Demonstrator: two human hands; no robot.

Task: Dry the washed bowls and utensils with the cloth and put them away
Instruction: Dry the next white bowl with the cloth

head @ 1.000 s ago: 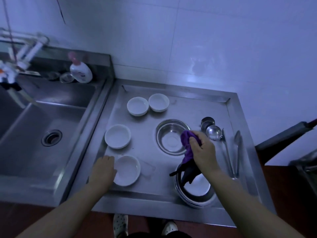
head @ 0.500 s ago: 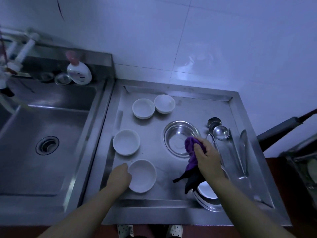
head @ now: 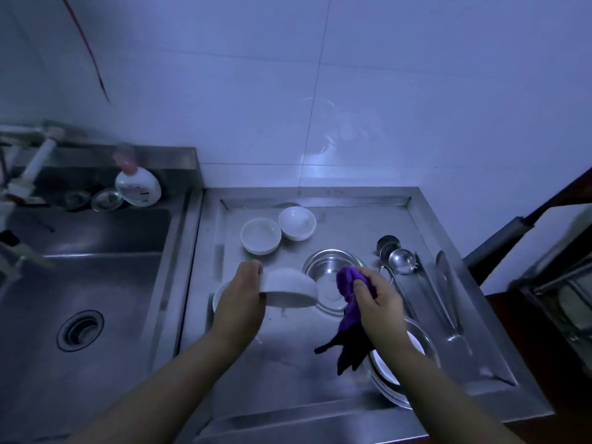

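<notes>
Hands first: our left hand (head: 238, 301) grips a white bowl (head: 290, 291) by its rim, fingers curled over the edge, and holds it tilted on its side above the drainboard (head: 320, 392). Our right hand (head: 379, 299) is clamped on a purple cloth (head: 347, 293), fingers curled round the bunched top while the dark tail hangs below the wrist. Cloth and bowl are near each other but apart.

We take the steel bowl (head: 331, 277) in the middle of the drainboard as our landmark. The held bowl is just left of it, overlapping its left rim in this view. Another white bowl (head: 221, 293) sits on the board further left, mostly hidden behind our left hand. Two more white bowls stand beyond the steel bowl, toward the wall: one (head: 261, 235) upright and a second (head: 297, 223) touching it on its right. Right of the steel bowl lie two ladles (head: 400, 259), cups side by side, and further right a pair of tongs (head: 447, 293). Nearer us than the steel bowl, under our right forearm, a steel basin (head: 426, 347) holds a white dish (head: 386, 366).

Far left of the steel bowl is the sink (head: 96, 283), with a soap bottle (head: 138, 187) on its back ledge.
</notes>
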